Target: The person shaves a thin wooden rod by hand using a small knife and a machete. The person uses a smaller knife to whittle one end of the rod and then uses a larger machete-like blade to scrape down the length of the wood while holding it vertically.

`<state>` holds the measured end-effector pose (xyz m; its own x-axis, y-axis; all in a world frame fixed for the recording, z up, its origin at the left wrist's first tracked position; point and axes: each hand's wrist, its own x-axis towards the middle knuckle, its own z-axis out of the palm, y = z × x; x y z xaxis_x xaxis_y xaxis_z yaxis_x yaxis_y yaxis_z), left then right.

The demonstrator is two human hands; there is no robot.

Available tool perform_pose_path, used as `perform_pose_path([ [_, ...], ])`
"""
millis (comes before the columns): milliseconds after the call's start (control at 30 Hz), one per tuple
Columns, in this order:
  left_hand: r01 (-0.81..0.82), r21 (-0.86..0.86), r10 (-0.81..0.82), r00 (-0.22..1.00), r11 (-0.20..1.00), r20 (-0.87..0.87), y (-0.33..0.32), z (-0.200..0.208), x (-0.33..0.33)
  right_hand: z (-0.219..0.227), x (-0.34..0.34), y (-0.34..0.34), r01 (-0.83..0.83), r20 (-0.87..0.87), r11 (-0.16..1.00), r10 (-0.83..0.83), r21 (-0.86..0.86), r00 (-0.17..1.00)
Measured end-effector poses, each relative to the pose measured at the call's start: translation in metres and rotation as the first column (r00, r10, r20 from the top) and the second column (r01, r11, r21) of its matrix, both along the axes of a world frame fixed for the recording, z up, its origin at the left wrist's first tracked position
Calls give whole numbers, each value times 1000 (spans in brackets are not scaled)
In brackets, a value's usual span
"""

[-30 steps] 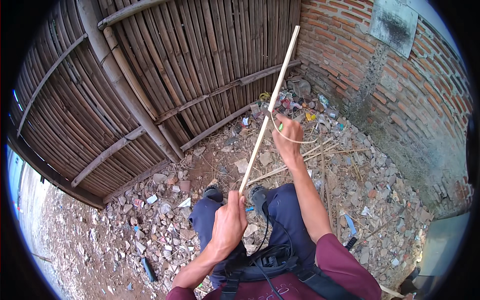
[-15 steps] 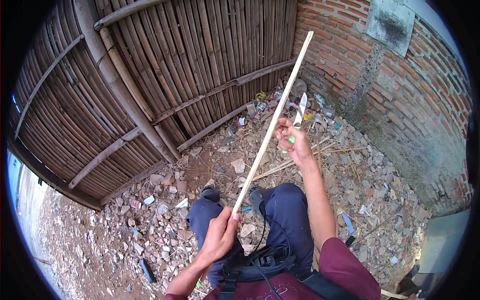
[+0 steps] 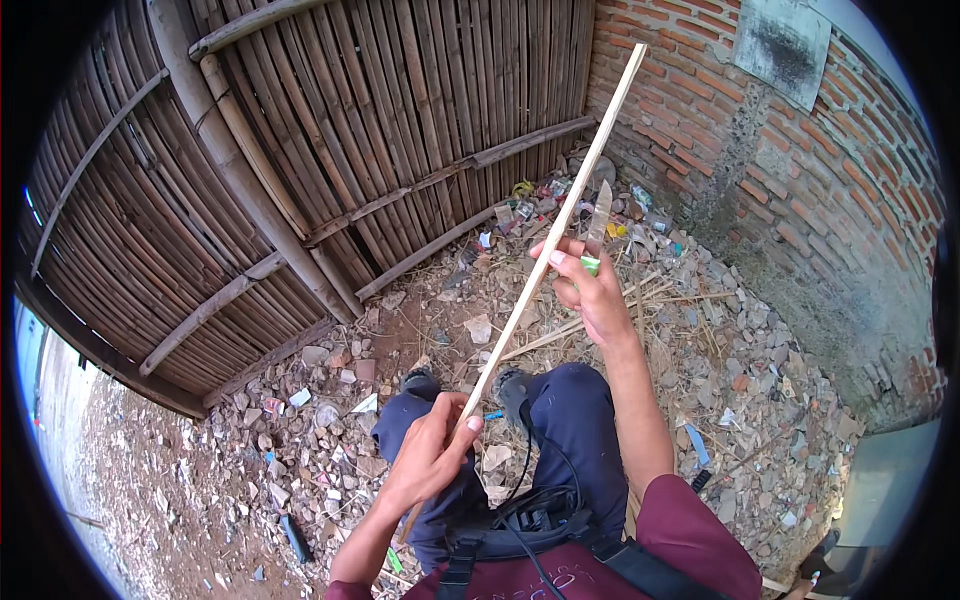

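Note:
A long, pale wooden strip (image 3: 573, 190) slants from my lap up toward the far right. My left hand (image 3: 432, 455) is closed around its lower part, with the thumb lying along it. A knife with a broad blade (image 3: 600, 215) and a green handle is gripped in my right hand (image 3: 592, 290), most of the handle hidden by the fingers. The blade points up and away, just right of the strip and apart from it. Fingers of the right hand reach behind the strip, and the thumb lies close to it; whether they press on it I cannot tell.
Rubble and litter cover the ground around my shoes (image 3: 512, 395). More pale strips (image 3: 560, 338) lie beyond my right knee. A bamboo slat wall (image 3: 400, 110) stands at the far left, a brick wall (image 3: 690, 130) at the far right. A black cable (image 3: 528, 460) hangs over my lap.
The strip's far end has shifted up and right. My right thumb has come closer to the strip, and the knife blade has turned, looking darker. My left hand has moved slightly left.

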<state>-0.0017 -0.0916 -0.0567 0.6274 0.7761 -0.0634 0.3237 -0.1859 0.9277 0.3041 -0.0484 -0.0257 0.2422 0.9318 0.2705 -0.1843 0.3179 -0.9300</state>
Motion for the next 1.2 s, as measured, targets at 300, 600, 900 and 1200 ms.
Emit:
perform_pose_path([
  [300,-123,193,105,989,973,103,8,11,13,9,-12,-2,46,39,999,-46,0,998],
  [600,-204,282,177,977,937,118,17,9,29,-44,-30,-7,242,732,932,-362,269,577],
  [900,-172,228,151,983,958,107,-1,6,46,-51,-34,-4,355,782,849,-511,392,358],
  [1200,-221,381,215,975,898,60,-22,-5,55,-51,-30,0,387,712,786,-610,483,349],
])
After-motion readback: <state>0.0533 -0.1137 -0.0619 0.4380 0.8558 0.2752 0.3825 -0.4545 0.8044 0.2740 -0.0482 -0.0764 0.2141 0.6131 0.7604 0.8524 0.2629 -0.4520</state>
